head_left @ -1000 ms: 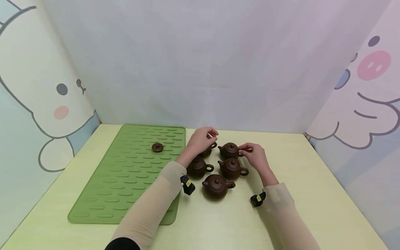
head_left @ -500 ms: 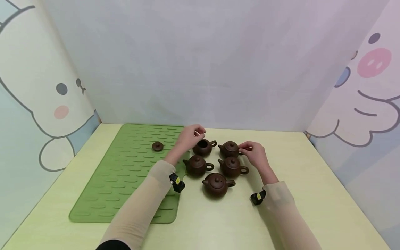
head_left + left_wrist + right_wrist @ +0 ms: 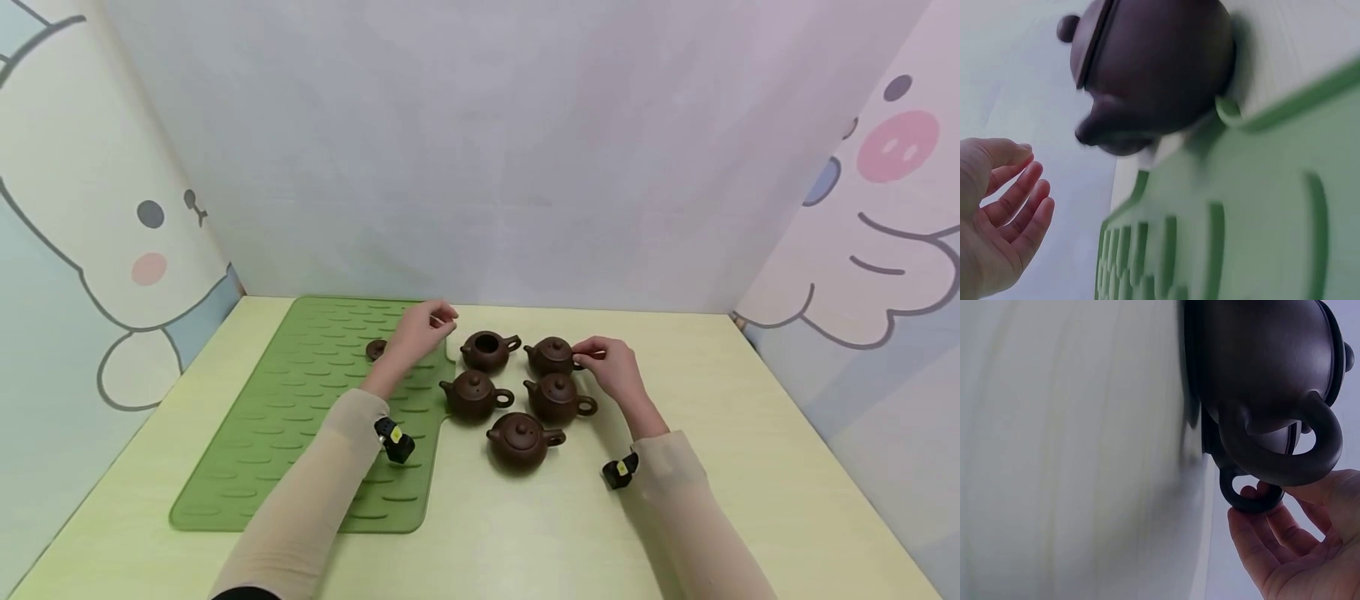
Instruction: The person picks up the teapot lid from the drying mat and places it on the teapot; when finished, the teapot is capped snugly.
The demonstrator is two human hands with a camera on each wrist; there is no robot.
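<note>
My left hand (image 3: 415,336) hovers over the green mat (image 3: 300,400), fingers loosely bent and holding nothing, as the left wrist view confirms. Beside it, partly covered by the hand, a small brown teapot lid (image 3: 374,350) lies on the mat. Just right of that hand stands a lidless brown teapot (image 3: 487,353), its dark opening facing up. My right hand (image 3: 611,367) pinches the loop handle (image 3: 1251,505) of the lidded teapot (image 3: 552,357) at the back right. Thumb and fingertips meet at that handle in the right wrist view.
Nearer the front stand three more lidded brown teapots: one by the mat's edge (image 3: 474,396), one at right (image 3: 557,398) and one in front (image 3: 517,442). The pale yellow table (image 3: 750,467) ends at a white backdrop (image 3: 480,167).
My left hand has moved left, away from the lidless teapot to above the mat, now overlapping the lid. The right hand has stayed at the back right teapot's handle.
</note>
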